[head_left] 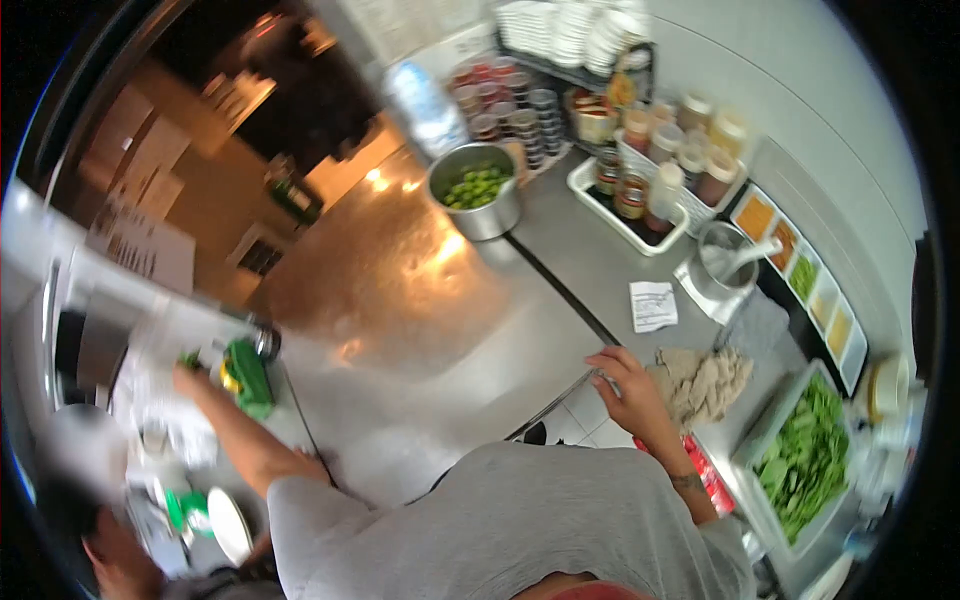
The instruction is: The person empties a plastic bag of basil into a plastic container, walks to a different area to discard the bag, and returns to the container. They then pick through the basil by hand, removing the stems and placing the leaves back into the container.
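Stretched out to the left, my left hand [188,378] is small and blurred, its fingers closed at a bit of green whose shape I cannot make out. Beside it lies a green and yellow packet [246,378] on the left counter. My right hand [624,385] hovers at the near edge of the steel counter [420,370], fingers apart and slightly bent, nothing between them. Just right of it lies a crumpled beige cloth [705,385]. A white paper slip [654,307] is beyond that hand.
A steel pot of green pieces [490,218] stands at the back. Sauce bottles [665,190] sit in a white tray [640,245]. At right are a steel container [722,262] and a bin of leafy greens [800,465]. Another person [115,560] is at lower left.
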`<state>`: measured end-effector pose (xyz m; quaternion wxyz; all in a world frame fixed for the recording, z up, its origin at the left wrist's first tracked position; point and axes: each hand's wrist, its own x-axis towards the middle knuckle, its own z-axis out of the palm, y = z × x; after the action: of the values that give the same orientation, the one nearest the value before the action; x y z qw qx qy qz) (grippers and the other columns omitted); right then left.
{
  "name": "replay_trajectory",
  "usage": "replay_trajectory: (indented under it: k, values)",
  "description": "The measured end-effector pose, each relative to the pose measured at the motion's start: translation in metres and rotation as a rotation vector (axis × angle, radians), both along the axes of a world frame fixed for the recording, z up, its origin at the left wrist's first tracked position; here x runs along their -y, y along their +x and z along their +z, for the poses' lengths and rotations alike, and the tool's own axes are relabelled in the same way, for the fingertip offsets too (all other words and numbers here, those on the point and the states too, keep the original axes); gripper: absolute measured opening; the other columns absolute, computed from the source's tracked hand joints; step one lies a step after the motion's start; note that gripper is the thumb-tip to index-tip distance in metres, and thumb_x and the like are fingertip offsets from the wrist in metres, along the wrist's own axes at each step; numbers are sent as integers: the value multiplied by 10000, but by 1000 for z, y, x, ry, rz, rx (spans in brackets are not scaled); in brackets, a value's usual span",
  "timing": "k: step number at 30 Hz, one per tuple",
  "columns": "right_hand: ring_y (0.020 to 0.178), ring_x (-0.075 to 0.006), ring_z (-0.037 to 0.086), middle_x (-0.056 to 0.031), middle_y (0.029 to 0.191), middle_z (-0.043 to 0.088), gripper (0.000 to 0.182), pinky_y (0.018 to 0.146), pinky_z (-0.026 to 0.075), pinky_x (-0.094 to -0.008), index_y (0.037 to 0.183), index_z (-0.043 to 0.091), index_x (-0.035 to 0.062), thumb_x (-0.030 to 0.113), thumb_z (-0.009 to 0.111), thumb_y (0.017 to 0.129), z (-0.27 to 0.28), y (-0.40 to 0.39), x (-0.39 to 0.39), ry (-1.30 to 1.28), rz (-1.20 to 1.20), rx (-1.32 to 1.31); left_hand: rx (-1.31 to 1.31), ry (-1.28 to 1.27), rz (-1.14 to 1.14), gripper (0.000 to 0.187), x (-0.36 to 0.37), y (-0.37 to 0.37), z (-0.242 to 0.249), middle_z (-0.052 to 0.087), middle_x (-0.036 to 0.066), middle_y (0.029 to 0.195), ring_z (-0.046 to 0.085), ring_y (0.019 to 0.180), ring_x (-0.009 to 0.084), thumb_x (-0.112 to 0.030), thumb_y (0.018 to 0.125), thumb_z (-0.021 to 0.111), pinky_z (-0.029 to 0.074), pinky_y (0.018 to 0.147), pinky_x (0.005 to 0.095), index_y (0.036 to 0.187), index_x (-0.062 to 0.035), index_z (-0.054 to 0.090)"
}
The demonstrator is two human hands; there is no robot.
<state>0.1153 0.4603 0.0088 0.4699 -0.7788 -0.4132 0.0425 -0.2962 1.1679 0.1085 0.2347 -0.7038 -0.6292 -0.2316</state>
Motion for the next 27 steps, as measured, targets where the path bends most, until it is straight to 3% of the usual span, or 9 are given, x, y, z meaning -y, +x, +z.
replay_trajectory:
  k: [1,3,5,6,8,11,19,24,27]
  values:
    - [981,-330,564,-141,1065,560,252,834,475,-380,1072,609,49,56,630,821,-1,-1,-5,-10,10,-14,103,29,-74,291,5,5,0,679,150,812,629,715,293,-145,686,739,524,687,351,922,-7,639]
    - [985,-325,565,-130,1059,559,241,831,479,-387,1072,605,56,81,622,833,-4,-5,-4,-51,4,-20,182,20,-179,304,11,31,2,637,195,931,608,801,295,-165,799,645,525,706,421,1005,58,625]
    - [989,-317,567,-120,1044,558,234,829,482,-394,1075,601,65,107,612,845,-7,-11,3,-112,-26,-14,1286,-234,-461,309,8,95,11,618,192,966,596,833,292,-162,868,589,531,705,432,1021,106,602]
    - [986,-313,568,-115,1038,557,233,827,482,-396,1075,599,68,115,608,847,-7,-13,9,-114,-58,30,1787,-185,-478,319,8,127,16,609,190,984,589,850,291,-161,902,561,535,705,438,1030,131,591]
    - [978,-305,570,-105,1025,556,230,822,484,-401,1076,595,73,130,601,853,-6,-18,27,-139,-100,117,1813,-219,-370,342,70,209,39,600,181,1005,586,843,268,-205,906,592,537,713,411,1042,109,604]
    - [960,-302,572,-105,1005,553,216,808,484,-404,1059,601,70,116,599,848,14,-24,75,-83,-227,117,1768,-335,-522,334,77,287,30,620,116,1026,573,821,238,-258,920,597,489,730,378,1042,51,639]
    - [964,-316,580,-119,1049,564,249,800,494,-384,1076,611,49,55,596,828,59,-57,290,-69,-619,170,1604,-621,-1157,279,395,387,81,564,34,852,464,685,136,-218,938,553,421,664,304,1126,-18,605]
    - [914,-335,602,-135,987,604,199,765,499,-391,1023,636,44,17,605,828,50,-98,435,-69,-1064,234,1303,-935,-1444,206,554,426,58,457,-46,683,438,629,63,-175,926,561,364,564,234,1055,-23,615]
    - [792,-262,626,-124,918,631,135,677,496,-329,984,648,37,25,602,857,43,-130,502,18,-1336,222,844,-1138,-1655,175,630,453,34,472,-40,703,429,632,47,-148,926,556,345,569,208,1041,-35,624]
